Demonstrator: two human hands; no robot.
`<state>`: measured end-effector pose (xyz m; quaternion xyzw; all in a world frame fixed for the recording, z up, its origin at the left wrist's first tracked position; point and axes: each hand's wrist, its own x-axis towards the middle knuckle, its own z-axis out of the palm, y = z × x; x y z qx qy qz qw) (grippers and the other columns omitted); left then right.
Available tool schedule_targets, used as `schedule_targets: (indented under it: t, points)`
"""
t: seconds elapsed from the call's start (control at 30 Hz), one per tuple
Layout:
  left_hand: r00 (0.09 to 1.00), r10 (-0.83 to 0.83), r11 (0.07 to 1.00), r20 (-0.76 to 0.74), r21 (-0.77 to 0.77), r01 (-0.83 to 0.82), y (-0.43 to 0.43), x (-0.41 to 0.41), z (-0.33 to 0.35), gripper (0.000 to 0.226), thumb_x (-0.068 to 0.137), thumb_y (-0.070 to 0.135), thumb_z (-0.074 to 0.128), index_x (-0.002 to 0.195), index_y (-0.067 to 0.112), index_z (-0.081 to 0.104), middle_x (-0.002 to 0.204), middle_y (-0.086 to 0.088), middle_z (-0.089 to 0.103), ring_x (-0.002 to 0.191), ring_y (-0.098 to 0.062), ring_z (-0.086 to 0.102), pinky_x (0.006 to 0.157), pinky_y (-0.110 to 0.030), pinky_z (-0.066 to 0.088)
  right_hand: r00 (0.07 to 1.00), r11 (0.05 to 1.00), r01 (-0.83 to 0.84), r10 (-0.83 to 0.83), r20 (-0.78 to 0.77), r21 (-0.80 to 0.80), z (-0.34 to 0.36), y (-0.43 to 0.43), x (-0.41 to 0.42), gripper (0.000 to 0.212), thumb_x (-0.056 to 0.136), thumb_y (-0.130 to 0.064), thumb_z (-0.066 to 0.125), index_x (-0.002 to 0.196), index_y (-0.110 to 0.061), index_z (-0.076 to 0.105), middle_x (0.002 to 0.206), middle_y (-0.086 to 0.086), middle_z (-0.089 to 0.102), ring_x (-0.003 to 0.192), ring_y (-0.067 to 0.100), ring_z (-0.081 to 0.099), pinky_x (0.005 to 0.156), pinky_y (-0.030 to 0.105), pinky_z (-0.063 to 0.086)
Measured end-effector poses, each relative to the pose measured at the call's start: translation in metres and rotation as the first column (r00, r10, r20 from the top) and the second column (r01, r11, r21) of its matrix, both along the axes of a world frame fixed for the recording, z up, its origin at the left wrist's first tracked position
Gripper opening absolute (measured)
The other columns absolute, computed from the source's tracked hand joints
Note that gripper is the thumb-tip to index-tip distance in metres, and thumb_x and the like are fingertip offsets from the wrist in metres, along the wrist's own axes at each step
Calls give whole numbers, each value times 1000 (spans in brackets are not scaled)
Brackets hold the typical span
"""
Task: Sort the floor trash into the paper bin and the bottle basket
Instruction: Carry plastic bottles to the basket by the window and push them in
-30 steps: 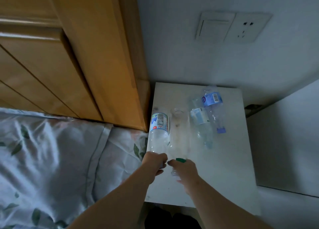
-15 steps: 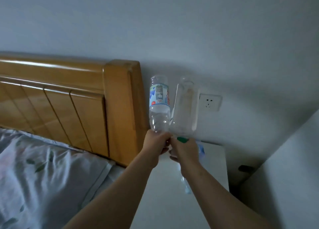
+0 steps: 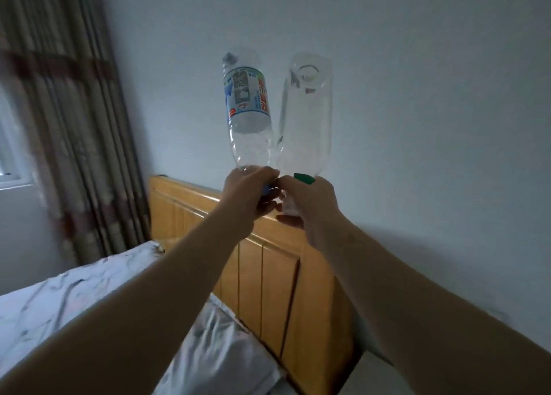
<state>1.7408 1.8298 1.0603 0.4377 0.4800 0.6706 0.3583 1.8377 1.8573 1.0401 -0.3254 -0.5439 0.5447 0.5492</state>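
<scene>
My left hand [image 3: 250,191] grips the blue-capped neck of a clear plastic bottle with a blue and white label [image 3: 247,108]. The bottle points up, bottom end highest, in front of the wall. My right hand [image 3: 307,206] grips the neck of a second clear bottle without a label [image 3: 307,117], which has a green cap just above my fingers. Both bottles are held high and side by side, almost touching near their necks. Neither the paper bin nor the bottle basket is in view.
A wooden headboard [image 3: 268,263] runs below my hands. The bed with pale patterned bedding [image 3: 89,299] fills the lower left. Striped curtains [image 3: 68,126] and a window edge are at the left. A plain grey wall [image 3: 432,126] lies behind.
Both hands have lifted the two bottles off the white bedside table and raised them. The view has swung up and left, so the table and the other bottles are out of sight.
</scene>
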Motion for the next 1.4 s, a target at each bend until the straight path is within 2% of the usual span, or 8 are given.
schedule_targets:
  t: [0.2,0.37,0.63,0.73,0.87,1.1,1.2,1.4]
  points:
    - [953,303,949,-20,103,-299,-79,-67,66,21,83,3,58,64,11,51,56,-1,51,40,-7,47,39,-15,38,983,975,-177,182,-26,131,64,-51,-49,17,79,-17,69,85,-17,53,84,7,60,67,18,63,50,23,52]
    - [885,461,885,-66,111,-453,-152,-114,72,19,79,-1,55,65,11,49,50,-1,48,34,-5,42,35,-13,33,972,960,-236,234,35,151,65,-104,-98,16,79,-18,68,87,-12,56,82,8,61,67,18,63,48,22,51]
    - [675,717,696,-174,132,-705,-327,-210,54,25,79,3,55,62,13,40,52,-2,42,39,-9,39,44,-16,28,866,849,-499,486,116,171,52,-229,-217,19,77,-9,64,94,-5,56,66,6,54,50,14,52,39,16,42]
    - [582,808,588,-90,59,-807,-397,-254,27,28,80,2,57,61,14,40,52,0,42,36,-6,38,40,-12,27,755,752,-653,636,160,91,35,-284,-272,21,78,-7,64,97,-3,55,63,6,52,43,11,49,38,16,39]
    - [409,912,410,26,-53,-911,-508,-309,-10,31,81,0,56,59,14,39,51,0,39,32,-5,33,35,-9,22,619,617,-783,757,210,80,15,-365,-358,32,74,-13,70,100,-3,54,71,9,55,53,19,56,41,20,39]
    - [71,997,69,-29,-57,-996,-688,-404,-22,31,79,0,57,57,15,42,38,3,38,31,-8,31,40,-11,22,418,386,-908,850,322,162,14,-518,-507,20,75,-20,71,87,-13,56,86,13,63,80,30,64,47,26,46]
    - [-60,995,-65,-77,-63,-996,-759,-439,-20,30,79,-2,56,57,14,42,40,2,38,29,-7,32,39,-10,21,326,294,-945,885,334,144,9,-595,-569,25,74,-22,72,91,-9,61,81,13,62,68,26,60,47,24,43]
    - [-297,952,-305,-75,-152,-940,-923,-475,-43,28,81,2,58,61,13,42,43,1,39,32,-8,32,38,-11,21,33,33,-999,945,326,5,-10,-764,-659,16,70,-13,72,70,-9,56,60,9,51,36,15,44,37,18,34]
